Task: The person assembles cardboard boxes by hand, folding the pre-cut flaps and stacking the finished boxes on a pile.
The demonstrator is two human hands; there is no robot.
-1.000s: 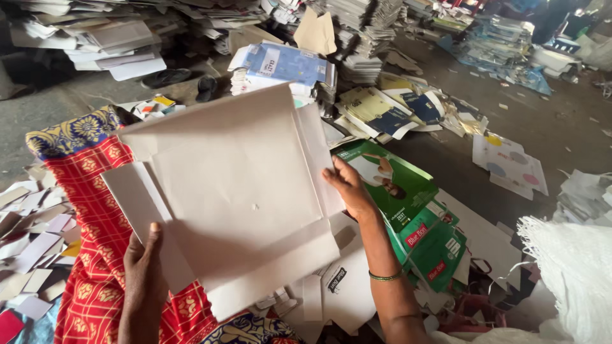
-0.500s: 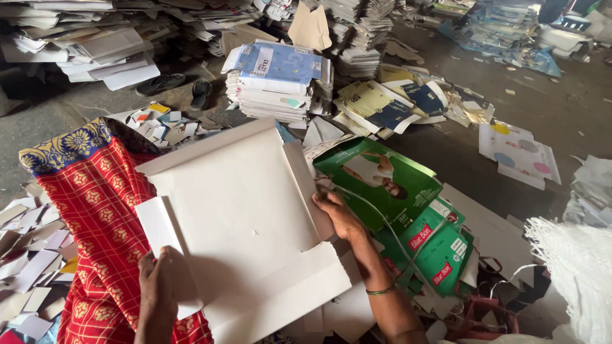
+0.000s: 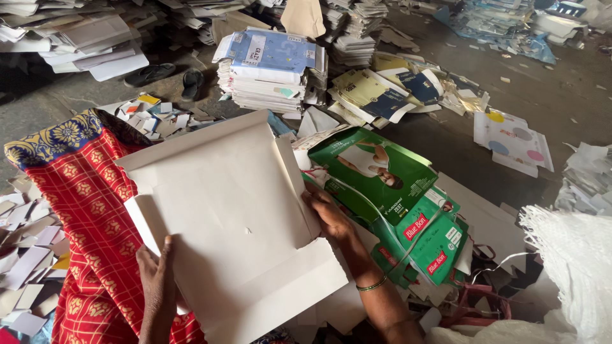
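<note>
White card sheet (image 3: pixel 236 223) lies flat over the lap, long axis running lower-left to upper-right. Left hand (image 3: pixel 156 280) grips its lower-left edge, thumb on top; right hand (image 3: pixel 331 216) pinches the right edge, w/ fingers under. Green carton (image 3: pixel 395 191) just right, touching the sheet. Red cloth (image 3: pixel 83 216) beneath, left side.

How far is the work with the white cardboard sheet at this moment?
Done, it seems: stacks of paper stand behind. In hand: the left hand and right hand hold a flat white cardboard sheet by its edges, over the red cloth. Left: green cartons and loose scraps lie around unsorted.
</note>
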